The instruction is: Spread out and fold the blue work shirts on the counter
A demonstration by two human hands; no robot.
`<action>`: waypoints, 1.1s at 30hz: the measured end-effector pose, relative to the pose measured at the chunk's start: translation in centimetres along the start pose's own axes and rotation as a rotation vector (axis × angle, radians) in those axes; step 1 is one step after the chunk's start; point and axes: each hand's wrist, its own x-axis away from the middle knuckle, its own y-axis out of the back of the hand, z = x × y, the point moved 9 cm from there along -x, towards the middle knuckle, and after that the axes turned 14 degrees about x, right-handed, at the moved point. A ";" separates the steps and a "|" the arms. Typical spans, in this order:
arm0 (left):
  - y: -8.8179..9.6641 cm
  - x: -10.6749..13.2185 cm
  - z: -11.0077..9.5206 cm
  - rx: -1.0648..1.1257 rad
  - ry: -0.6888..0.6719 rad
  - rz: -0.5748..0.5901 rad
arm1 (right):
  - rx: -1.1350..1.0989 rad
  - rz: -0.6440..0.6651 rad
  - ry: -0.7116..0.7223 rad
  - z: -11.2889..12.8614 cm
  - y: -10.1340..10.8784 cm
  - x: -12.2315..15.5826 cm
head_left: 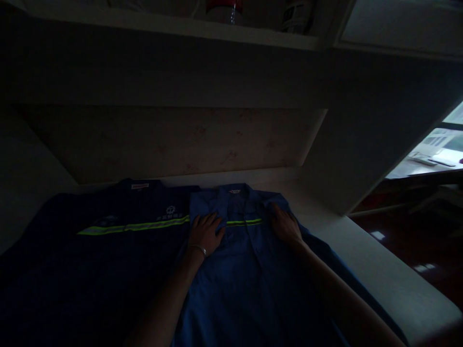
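Note:
A blue work jacket (231,284) with a yellow-green reflective stripe lies spread front up, its collar toward the back wall. My left hand (208,233), with a bracelet at the wrist, rests flat on the left side of its chest, fingers spread. On the opposite side, near the shoulder, my right hand (286,225) lies on the cloth with fingers extended; their tips are dim. Beside it on the left is a darker navy work jacket (108,260) with a similar stripe and a white printed emblem. The blue jacket overlaps its edge.
Both garments lie on a pale surface (369,262) inside a recess with a patterned back panel (217,140). Overhead runs a shelf (173,26) holding a red-topped container (224,6). A side panel (369,120) stands at right, with a bright window (441,142) beyond. The room is dark.

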 end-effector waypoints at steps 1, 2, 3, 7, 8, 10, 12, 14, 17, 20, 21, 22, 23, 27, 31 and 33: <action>0.0 0.0 0.0 -0.001 0.001 0.001 | -0.013 0.007 -0.023 -0.2 0.1 0.0; 0.0 0.0 0.0 -0.002 0.004 0.001 | -0.021 0.014 -0.040 -0.4 0.1 0.0; 0.0 0.0 0.0 -0.003 0.008 0.002 | -0.025 0.022 -0.046 -0.5 0.1 0.0; 0.1 -0.1 0.0 -0.007 0.009 0.006 | -0.011 0.036 0.015 -0.1 -0.1 -0.1; 0.0 -0.1 -0.1 -0.009 0.008 0.009 | 0.005 0.040 0.034 0.1 -0.2 -0.1; 0.0 0.0 -0.1 -0.017 0.006 0.012 | 0.061 0.060 0.059 0.4 -0.6 -0.1; -0.1 0.0 -0.1 -0.031 0.004 0.016 | 0.124 0.095 0.075 0.7 -1.0 -0.1; -0.3 0.0 -0.1 -0.050 0.001 0.028 | 0.171 0.134 0.087 0.8 -1.3 -0.1; -0.7 0.1 -0.1 -0.073 0.004 0.069 | 0.212 0.168 0.121 1.2 -1.0 -0.5; -0.9 0.2 -0.4 -0.102 0.015 0.096 | 0.225 0.240 0.172 1.9 -0.5 -1.4; -0.8 0.2 -0.5 -0.121 0.022 0.094 | 0.225 0.267 0.181 2.1 -0.3 -1.7; -0.6 0.2 -0.8 -0.143 0.028 0.088 | 0.225 0.289 0.184 2.3 -0.2 -2.1; -0.3 0.3 -1.2 -0.166 0.030 0.084 | 0.226 0.303 0.184 2.6 -0.1 -2.5; 1.9 1.9 -3.7 -0.194 0.050 0.030 | 0.240 0.302 0.167 3.4 0.0 -3.4; 5.7 6.0 -6.2 -0.086 0.115 -0.009 | 0.211 0.272 0.155 3.7 -0.5 -3.4; 7.4 9.1 -6.8 0.023 0.140 -0.007 | 0.177 0.265 0.146 3.7 -0.6 -3.3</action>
